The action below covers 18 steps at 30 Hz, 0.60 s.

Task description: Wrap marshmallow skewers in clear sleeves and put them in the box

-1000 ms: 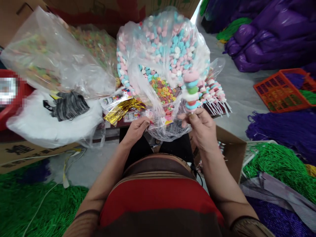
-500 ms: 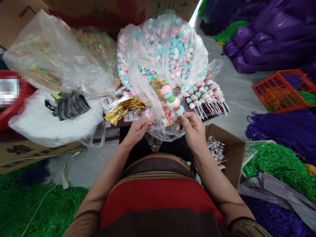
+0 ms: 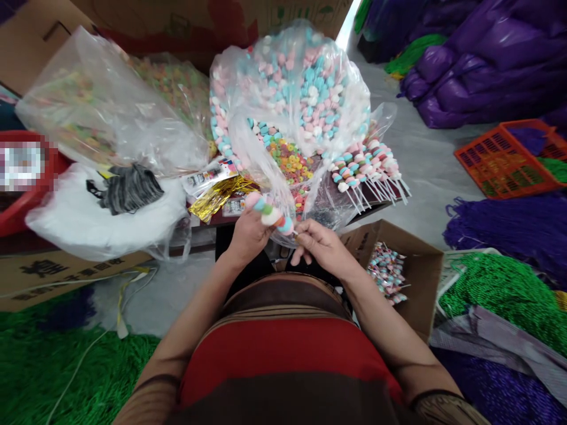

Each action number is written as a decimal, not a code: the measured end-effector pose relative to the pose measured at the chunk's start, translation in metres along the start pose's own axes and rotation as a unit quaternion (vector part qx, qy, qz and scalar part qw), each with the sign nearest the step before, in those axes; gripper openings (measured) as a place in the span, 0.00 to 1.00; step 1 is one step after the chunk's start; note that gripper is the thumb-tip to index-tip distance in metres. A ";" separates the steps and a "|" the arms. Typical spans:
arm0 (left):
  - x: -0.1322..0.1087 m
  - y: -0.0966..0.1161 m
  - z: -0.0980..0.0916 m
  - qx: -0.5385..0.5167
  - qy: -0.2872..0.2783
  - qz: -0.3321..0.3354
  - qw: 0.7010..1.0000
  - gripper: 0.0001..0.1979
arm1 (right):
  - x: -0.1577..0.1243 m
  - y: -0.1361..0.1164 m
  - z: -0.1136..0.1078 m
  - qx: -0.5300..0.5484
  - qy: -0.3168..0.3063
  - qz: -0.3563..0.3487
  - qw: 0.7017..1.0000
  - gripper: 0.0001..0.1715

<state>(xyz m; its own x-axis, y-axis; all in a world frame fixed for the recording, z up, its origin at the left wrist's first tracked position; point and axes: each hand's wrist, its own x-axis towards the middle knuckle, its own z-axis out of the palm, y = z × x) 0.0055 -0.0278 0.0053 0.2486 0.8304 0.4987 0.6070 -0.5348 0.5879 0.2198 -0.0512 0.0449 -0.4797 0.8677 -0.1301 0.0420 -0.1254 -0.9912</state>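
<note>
My right hand (image 3: 319, 248) pinches the stick of a candy skewer (image 3: 271, 215) threaded with pink, blue, green and white pieces. The skewer lies tilted to the left, and its top end sits against my left hand (image 3: 248, 235). My left hand's fingers are closed around that end and some clear wrapping that I cannot make out well. Both hands are just in front of a clear bag of pastel candies (image 3: 292, 88) and a patch of small coloured rings (image 3: 290, 160). A row of finished skewers (image 3: 370, 168) lies to the right on the low table.
A cardboard box (image 3: 407, 277) with wrapped skewers stands at my right knee. Gold twist ties (image 3: 219, 195) and printed labels lie left of my hands. Clear and white bags (image 3: 101, 118) fill the left. An orange crate (image 3: 505, 156) and purple and green bundles are on the right.
My right hand has carried the skewer down and left, from upright beside the finished row to lying tilted against my left hand. My left hand has stayed in place.
</note>
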 end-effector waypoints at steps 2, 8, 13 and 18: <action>-0.003 -0.001 0.002 0.005 0.010 0.000 1.000 0.17 | 0.000 0.001 0.002 -0.053 -0.003 -0.008 0.999 0.20; -0.003 -0.002 -0.006 -0.122 0.093 -0.145 0.977 0.16 | 0.001 -0.002 -0.009 0.050 0.041 -0.016 0.998 0.24; 0.000 -0.003 -0.008 -0.381 0.118 -0.267 0.878 0.21 | -0.012 -0.018 -0.040 0.071 0.155 -0.079 0.982 0.22; -0.002 -0.004 -0.005 -0.486 0.120 -0.288 0.816 0.24 | -0.025 -0.022 -0.061 -0.058 0.195 -0.123 0.971 0.20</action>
<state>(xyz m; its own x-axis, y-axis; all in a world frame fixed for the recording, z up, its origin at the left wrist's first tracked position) -0.0013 -0.0281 0.0057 -0.0919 0.9958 0.0034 -0.3439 -0.0349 0.9384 0.2843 -0.0404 0.0680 -0.1208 0.9835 0.1350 0.0765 0.1448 -0.9865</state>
